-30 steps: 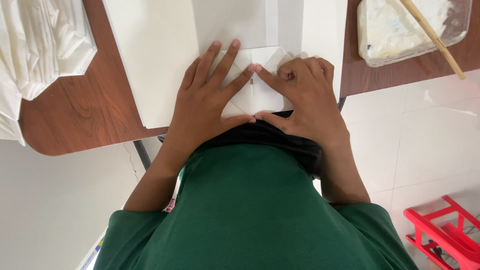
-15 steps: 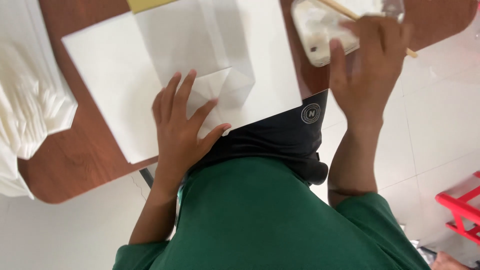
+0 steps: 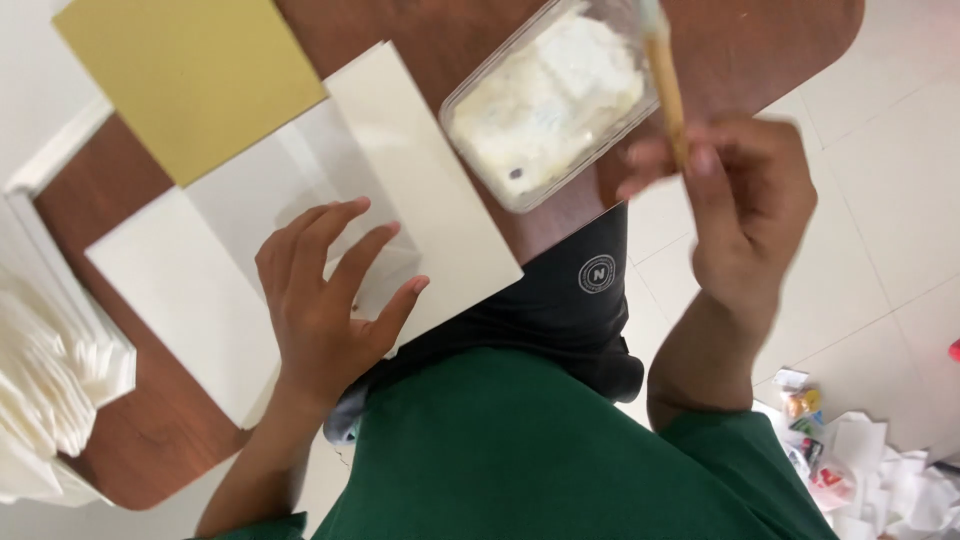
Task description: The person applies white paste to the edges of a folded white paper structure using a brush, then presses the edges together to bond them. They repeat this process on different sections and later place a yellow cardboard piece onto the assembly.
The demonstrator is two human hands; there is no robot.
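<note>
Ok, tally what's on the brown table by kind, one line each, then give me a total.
Yellow sheet: 1
Cream paper sheet under the left hand: 1
Clear plastic tub of white paste: 1
Wooden stick held by the right hand: 1
Stack of white folded papers: 1
Total: 5

Head view, looking down on the person's own arms. Left hand (image 3: 325, 300): palm down, fingers spread and extended forward, thumb splayed toward the body, pressing flat; the wrist is straight and the bare forearm runs back to a green sleeve. Right hand (image 3: 745, 205): raised, slightly blurred, fingers curled inward with thumb and fingertips pinched closed; the wrist is bent and the bare forearm rises from the elbow beside the torso.
</note>
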